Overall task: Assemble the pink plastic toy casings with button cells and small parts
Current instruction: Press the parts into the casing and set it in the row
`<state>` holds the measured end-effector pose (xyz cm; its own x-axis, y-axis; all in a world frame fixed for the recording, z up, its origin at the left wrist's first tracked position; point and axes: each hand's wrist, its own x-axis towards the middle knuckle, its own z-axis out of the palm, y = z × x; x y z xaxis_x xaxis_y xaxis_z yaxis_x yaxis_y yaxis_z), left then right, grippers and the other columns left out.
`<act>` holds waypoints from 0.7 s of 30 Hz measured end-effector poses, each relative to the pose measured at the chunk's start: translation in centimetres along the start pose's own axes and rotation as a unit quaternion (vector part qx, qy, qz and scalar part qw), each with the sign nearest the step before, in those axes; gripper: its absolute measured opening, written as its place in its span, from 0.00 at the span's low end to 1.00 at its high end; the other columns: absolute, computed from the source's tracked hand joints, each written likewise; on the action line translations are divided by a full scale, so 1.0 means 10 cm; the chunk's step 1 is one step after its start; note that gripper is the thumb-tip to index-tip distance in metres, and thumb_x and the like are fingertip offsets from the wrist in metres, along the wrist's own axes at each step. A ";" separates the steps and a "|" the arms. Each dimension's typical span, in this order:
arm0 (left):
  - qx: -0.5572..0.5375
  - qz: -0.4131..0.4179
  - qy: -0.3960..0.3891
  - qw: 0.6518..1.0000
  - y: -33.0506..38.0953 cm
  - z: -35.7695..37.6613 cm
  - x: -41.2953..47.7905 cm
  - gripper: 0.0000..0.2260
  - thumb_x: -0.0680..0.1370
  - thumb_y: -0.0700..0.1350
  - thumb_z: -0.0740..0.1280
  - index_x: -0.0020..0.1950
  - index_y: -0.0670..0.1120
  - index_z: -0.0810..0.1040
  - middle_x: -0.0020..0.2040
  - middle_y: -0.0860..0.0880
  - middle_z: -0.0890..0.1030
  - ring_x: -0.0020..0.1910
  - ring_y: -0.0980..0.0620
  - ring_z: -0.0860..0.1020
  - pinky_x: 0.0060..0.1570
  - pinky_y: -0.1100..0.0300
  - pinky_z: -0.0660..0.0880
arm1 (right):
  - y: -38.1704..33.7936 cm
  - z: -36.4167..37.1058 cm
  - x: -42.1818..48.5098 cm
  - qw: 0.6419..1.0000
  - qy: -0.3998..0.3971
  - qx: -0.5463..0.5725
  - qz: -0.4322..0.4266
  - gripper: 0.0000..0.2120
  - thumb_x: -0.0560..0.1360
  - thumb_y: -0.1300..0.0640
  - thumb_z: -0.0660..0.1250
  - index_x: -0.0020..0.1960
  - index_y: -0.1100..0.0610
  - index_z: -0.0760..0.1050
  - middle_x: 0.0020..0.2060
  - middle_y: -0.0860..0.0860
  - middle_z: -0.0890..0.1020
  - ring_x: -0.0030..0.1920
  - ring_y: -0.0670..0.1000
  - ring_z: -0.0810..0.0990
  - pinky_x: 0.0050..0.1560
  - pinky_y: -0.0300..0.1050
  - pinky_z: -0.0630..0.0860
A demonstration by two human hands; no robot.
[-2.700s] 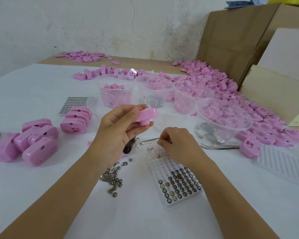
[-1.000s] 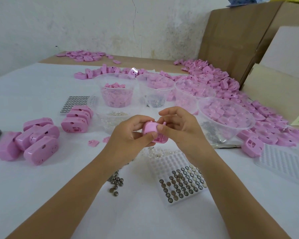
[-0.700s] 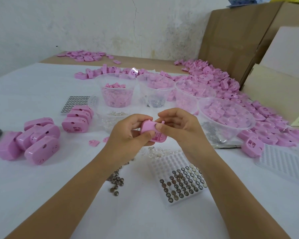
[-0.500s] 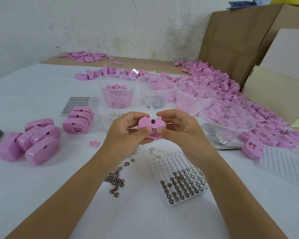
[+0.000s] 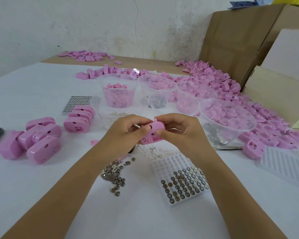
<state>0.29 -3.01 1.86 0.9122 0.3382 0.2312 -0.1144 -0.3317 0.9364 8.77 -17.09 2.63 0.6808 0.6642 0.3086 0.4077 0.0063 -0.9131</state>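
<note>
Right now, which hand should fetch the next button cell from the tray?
Right, probably: the right hand lies nearer the clear plastic tray of silver button cells; the left hand can hold the pink plastic casing alone.

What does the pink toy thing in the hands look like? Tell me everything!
The pink casing looks like smooth plastic with rounded edges. It has a small dark hole, a little nub on top, and whisker-like marks and a rectangular opening on its near side. It is held tilted above the white table, just beyond the button-cell tray. The left hand grips its left end and the right hand pinches its right end. Fingers hide part of it.
</note>
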 end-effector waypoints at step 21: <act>-0.058 0.081 0.044 0.994 0.01 0.02 -0.08 0.08 0.74 0.46 0.71 0.52 0.54 0.77 0.40 0.56 0.81 0.37 0.55 0.81 0.40 0.58 0.80 | -0.01 0.00 0.01 0.981 0.009 0.194 0.018 0.10 0.71 0.70 0.66 0.47 0.58 0.81 0.38 0.52 0.85 0.39 0.48 0.82 0.41 0.36 0.78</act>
<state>-0.39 -3.47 1.78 0.8405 0.3659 0.3996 -0.3066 -0.2868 0.9076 8.80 -17.03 2.74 0.7024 0.6560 0.2763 0.1243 0.2692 -0.9550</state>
